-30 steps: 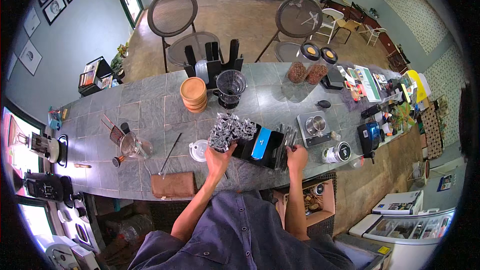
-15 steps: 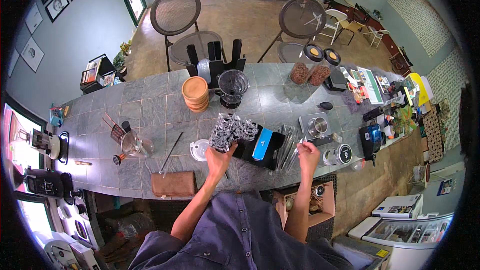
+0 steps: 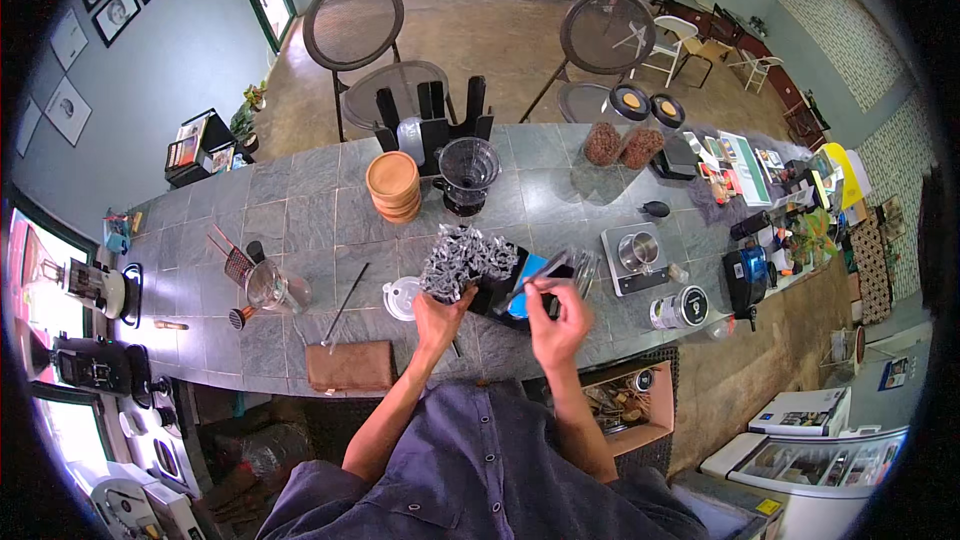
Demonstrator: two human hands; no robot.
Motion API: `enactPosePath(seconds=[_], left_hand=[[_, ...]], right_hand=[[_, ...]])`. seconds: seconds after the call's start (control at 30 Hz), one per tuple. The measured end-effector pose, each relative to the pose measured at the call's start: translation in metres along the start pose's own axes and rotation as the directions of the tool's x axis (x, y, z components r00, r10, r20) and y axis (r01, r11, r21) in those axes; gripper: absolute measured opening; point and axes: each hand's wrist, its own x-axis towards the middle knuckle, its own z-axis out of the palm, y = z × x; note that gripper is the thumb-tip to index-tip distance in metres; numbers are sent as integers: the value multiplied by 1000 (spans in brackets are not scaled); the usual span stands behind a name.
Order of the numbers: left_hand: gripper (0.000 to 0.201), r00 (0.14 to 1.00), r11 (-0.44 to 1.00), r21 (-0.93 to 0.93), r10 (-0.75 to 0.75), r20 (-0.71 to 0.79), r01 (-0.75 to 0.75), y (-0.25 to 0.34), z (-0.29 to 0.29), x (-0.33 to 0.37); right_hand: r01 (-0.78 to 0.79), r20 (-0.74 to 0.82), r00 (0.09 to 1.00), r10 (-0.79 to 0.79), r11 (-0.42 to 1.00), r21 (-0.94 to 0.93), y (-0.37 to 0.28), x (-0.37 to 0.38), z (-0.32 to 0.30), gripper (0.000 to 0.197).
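Your right hand (image 3: 558, 323) has come up off the counter edge since a second ago and moved in toward the middle, now carrying a thin grey stick-like piece (image 3: 545, 273) pinched between thumb and fingers; exactly what the piece is cannot be told at this size. Your left hand (image 3: 440, 308) has hardly shifted: it sits with fingers curled against the near side of the silvery crinkled bundle (image 3: 465, 258), gripping its lower edge. That bundle stands on the grey tiled counter (image 3: 300, 230), at about 11 o'clock from your right hand, with a black holder showing a blue face (image 3: 523, 292) just beside it at 3 o'clock, between your two hands. A white lid (image 3: 402, 298) lies at 9 o'clock from your left hand, close by, and a dark straw (image 3: 345, 302) lies further out the same way. A brown pouch (image 3: 349, 366) lies at 8 o'clock near the counter's front edge. At 12 o'clock from the bundle stand a stack of wooden bowls (image 3: 393, 186) and a dark glass dripper (image 3: 468, 172). A scale with a metal cup (image 3: 637, 252) sits at 2 o'clock from your right hand, well apart.
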Motion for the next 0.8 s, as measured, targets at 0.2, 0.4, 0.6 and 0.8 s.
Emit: enactPosePath(seconds=[0.2,0.4,0.6,0.8], left_hand=[[40,999,996,-71,44,-2,-44,-8,3,1],[52,1000,999,-32,6,6,-5,-25,3,4],[56,999,997,-72,0,38,3,-18,2,4],[55,999,997,-60,39,4,-39,-14,2,4]], right_hand=[[211,18,977,-211,977,-9,12,-22,37,27],[179,23,984,-178,982,-55,27,-34,51,24],[8,12,1000,-8,999,35,44,-44,57,21],[-164,46,986,160,982,99,46,-47,59,21]])
